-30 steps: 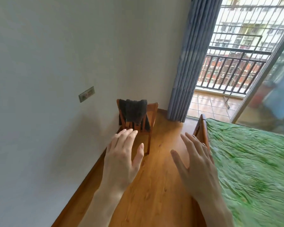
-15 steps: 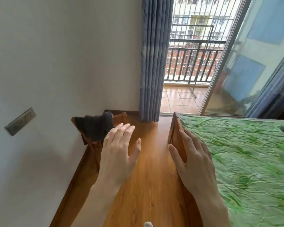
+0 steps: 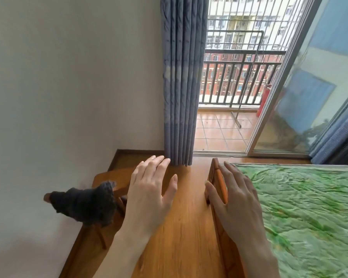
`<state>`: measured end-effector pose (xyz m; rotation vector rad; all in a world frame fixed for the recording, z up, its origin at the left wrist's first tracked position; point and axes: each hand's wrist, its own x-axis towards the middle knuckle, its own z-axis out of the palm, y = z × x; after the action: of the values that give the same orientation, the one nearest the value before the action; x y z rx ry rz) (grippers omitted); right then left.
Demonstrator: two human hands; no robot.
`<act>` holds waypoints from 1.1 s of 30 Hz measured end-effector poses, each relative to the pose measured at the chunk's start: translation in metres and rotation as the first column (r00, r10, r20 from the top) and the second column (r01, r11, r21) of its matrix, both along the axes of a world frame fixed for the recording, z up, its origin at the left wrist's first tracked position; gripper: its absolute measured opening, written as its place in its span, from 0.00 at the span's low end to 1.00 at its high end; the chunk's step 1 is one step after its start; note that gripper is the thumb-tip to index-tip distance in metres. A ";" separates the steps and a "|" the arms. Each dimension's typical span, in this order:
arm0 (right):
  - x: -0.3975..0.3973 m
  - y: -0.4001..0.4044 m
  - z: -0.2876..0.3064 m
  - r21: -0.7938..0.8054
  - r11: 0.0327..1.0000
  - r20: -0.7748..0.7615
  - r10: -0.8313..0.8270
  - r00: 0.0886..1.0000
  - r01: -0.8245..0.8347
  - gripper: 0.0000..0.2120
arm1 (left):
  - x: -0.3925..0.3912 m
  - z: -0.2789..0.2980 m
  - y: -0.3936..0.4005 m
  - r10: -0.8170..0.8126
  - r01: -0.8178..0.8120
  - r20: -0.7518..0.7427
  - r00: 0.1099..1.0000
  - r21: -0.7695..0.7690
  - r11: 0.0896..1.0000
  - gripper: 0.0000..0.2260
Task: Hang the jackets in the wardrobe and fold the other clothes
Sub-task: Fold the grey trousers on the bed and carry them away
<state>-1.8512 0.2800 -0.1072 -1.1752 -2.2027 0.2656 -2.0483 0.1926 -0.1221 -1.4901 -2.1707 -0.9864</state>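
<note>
Both hands reach forward in the lower middle of the frame, palms down and holding nothing: the left hand (image 3: 151,189) has its fingers straight and slightly spread above the wooden floor (image 3: 181,227), and the right hand (image 3: 235,199) is likewise flat with relaxed fingers, hovering over the wooden bed frame (image 3: 214,173) at the bed's edge; whether it touches the wood cannot be told. At lower left, a dark knitted garment (image 3: 84,203) is draped over the back of a wooden chair (image 3: 109,177) that stands against the white wall (image 3: 68,87), just left of the left hand. The bed fills the lower right, covered by a crinkled green bedspread (image 3: 309,207). In the upper middle a grey-blue curtain (image 3: 179,77) hangs bunched in folds down to the floor, its bottom end just beyond the left hand's fingertips. To its right an open sliding glass door (image 3: 289,87) gives onto a balcony with orange floor tiles (image 3: 217,133) and a dark metal railing (image 3: 239,77), with apartment buildings beyond it at the top of the frame
</note>
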 end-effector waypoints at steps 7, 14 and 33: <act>-0.048 0.104 -0.009 0.034 0.998 0.003 -0.052 0.999 0.052 0.32 | -0.055 -0.013 0.115 -0.041 0.041 0.030 0.999 0.004 0.999 0.24; -0.110 0.239 -0.007 0.025 0.993 0.064 -0.117 0.991 0.116 0.29 | -0.124 -0.018 0.266 -0.147 0.147 0.023 0.989 -0.016 0.989 0.24; -0.199 0.543 0.005 0.036 0.921 0.050 -0.389 0.920 0.387 0.32 | -0.208 -0.009 0.618 -0.405 0.408 0.103 0.909 -0.011 0.913 0.24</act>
<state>-2.0497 0.8228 -0.1026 -1.5880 -1.9558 0.0372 -2.2560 0.8104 -0.1313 -2.0028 -1.9846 -1.1805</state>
